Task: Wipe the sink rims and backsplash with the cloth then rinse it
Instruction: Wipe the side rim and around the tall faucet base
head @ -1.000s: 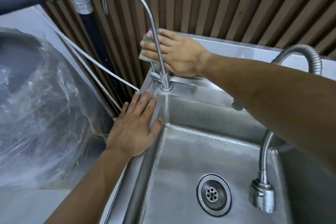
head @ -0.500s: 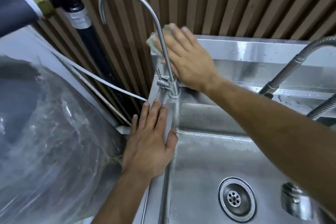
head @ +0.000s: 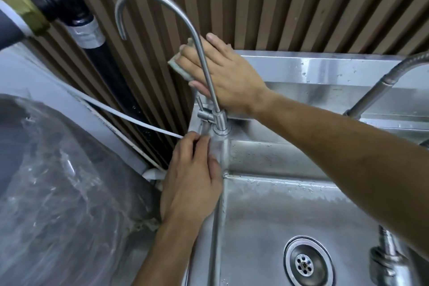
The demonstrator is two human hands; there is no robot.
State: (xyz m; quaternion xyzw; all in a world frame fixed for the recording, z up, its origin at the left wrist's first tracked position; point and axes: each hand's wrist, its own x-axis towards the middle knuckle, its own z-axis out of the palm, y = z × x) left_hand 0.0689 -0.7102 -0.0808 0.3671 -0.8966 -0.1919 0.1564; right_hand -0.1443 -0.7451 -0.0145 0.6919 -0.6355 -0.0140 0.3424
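Observation:
My right hand (head: 222, 74) presses a pale folded cloth (head: 180, 67) flat against the left end of the steel backsplash (head: 325, 69), behind the gooseneck tap (head: 195, 37). Most of the cloth is hidden under the straight fingers. My left hand (head: 190, 179) rests flat on the sink's left rim (head: 209, 239), fingertips close to the tap's base. The steel sink basin (head: 267, 216) is wet, with its drain (head: 304, 262) at the lower right.
A flexible metal spray hose (head: 390, 76) arches over the right side, its head (head: 387, 260) hanging by the drain. A black pipe (head: 97, 53) and a white cable (head: 130, 116) run down the slatted wall. A plastic-wrapped drum (head: 58, 181) stands left of the sink.
My right hand has slid the cloth around the backsplash's left end behind the tap, finishing with fingers pointing up-left. My left hand has stayed on the left rim.

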